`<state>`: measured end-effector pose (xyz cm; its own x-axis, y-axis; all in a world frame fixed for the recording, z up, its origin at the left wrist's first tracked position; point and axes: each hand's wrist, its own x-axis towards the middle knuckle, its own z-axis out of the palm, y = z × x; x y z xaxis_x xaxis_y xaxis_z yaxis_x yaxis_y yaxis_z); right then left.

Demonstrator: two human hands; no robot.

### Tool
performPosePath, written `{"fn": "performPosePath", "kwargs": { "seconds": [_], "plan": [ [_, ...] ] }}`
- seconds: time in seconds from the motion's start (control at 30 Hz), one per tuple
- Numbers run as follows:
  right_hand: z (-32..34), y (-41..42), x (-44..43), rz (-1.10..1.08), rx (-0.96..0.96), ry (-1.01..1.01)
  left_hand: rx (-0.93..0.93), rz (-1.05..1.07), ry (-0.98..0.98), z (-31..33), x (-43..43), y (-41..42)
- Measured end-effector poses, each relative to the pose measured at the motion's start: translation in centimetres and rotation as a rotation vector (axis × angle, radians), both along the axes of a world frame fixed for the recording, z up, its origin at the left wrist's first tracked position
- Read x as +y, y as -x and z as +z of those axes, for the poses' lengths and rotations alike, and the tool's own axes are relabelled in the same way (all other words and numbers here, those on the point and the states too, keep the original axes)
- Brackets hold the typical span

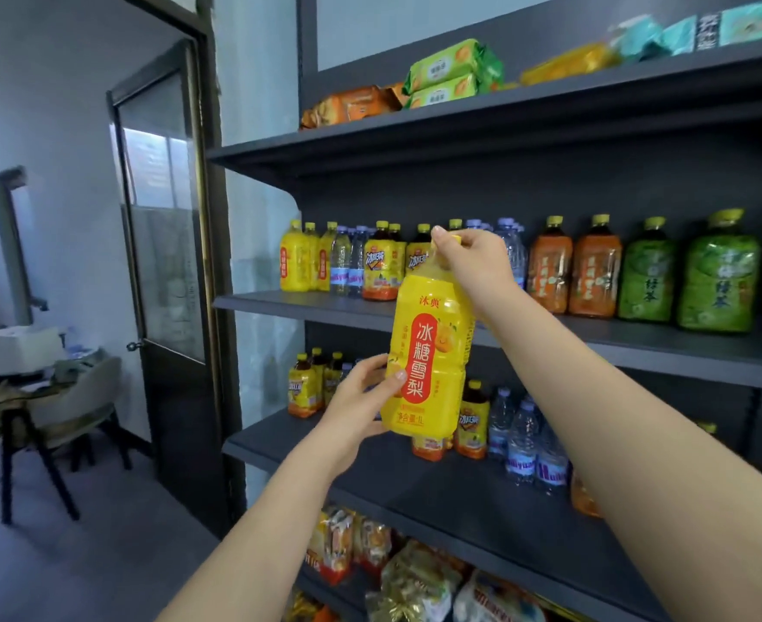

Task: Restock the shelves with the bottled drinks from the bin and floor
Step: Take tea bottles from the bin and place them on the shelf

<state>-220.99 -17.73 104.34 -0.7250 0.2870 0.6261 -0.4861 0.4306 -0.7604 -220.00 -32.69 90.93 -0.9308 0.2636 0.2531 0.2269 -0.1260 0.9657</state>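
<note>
Both hands clasp the yellow bottle upright (cap up): right hand on top, left hand low.

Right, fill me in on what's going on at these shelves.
A person holds a large yellow bottle in front of the shelving. The right hand grips its neck at the cap; the left hand holds its lower body. It is in the air, not yet on a shelf. Matching yellow bottles stand at the left end of the middle shelf.

Glossy yellow plastic bottle, matt dark-grey metal shelf, shiny crinkled snack wrappers
</note>
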Motion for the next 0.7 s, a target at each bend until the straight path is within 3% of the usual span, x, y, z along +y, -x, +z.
{"fn": "performPosePath", "kwargs": {
  "seconds": [0.37, 0.7],
  "plan": [
    [4.1, 5.9, -2.0, -0.031, 0.088, -0.028, 0.086, -0.021, 0.024, 3.3, -1.8, 8.1],
    [5.9, 19.5, -8.7, -0.145, 0.107, -0.088, 0.180, -0.111, 0.057, 5.5, -8.9, 23.4]
  ]
}}
